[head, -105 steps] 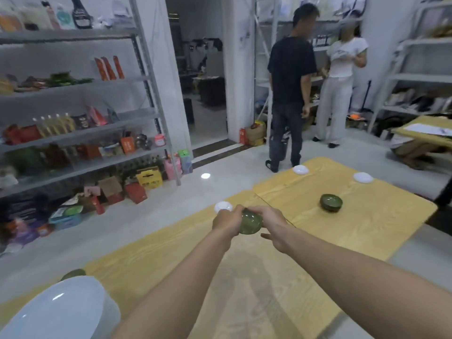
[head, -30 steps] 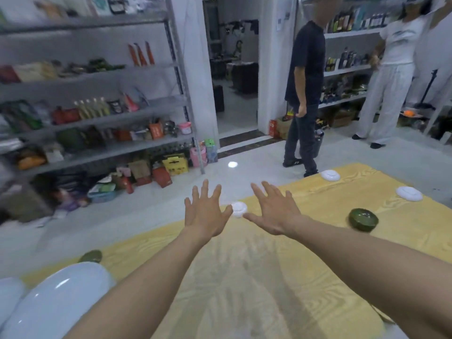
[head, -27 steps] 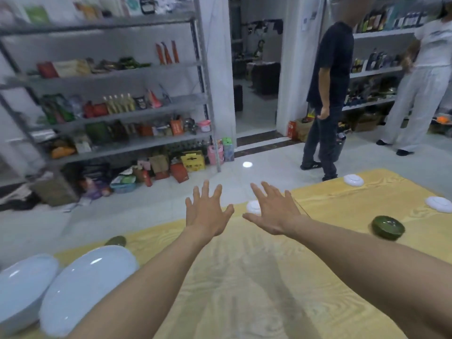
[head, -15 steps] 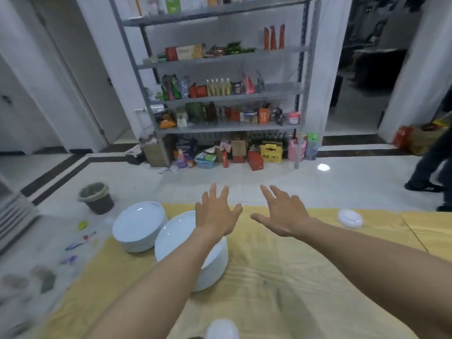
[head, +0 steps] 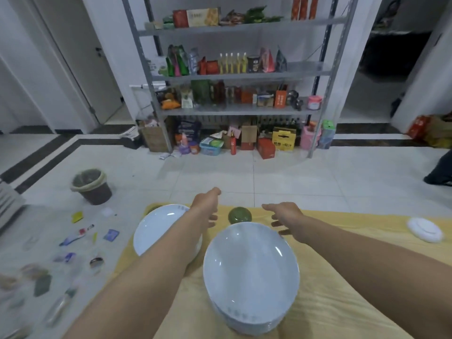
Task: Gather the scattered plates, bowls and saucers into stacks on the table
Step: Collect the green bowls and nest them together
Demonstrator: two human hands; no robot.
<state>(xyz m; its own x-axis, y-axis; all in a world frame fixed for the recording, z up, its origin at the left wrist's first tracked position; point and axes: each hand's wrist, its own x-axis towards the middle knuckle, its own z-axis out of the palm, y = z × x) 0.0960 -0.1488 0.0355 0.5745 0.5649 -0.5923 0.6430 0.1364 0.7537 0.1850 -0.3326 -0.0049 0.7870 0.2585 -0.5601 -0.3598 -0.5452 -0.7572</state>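
Note:
Two stacks of white plates stand on the yellow wooden table (head: 342, 302): a near stack (head: 249, 277) in the middle and a second stack (head: 159, 228) to its left, partly behind my left forearm. A small green bowl (head: 239, 214) sits upside down near the far table edge, between my hands. My left hand (head: 205, 206) hovers to the left of it, fingers loosely curled and holding nothing. My right hand (head: 283, 217) hovers to its right, fingers relaxed, also holding nothing. A white saucer (head: 425, 229) lies at the far right.
Beyond the table edge is tiled floor with a bin (head: 91, 185) and scattered litter (head: 78, 237) at the left. A metal shelf rack (head: 234, 77) full of goods stands against the back wall. A person's foot (head: 437, 179) shows at the right edge.
My view has swung left from the right end of the table to the plate stacks. The green bowl I held earlier is out of my hands; both hands now reach forward around an upturned green bowl.

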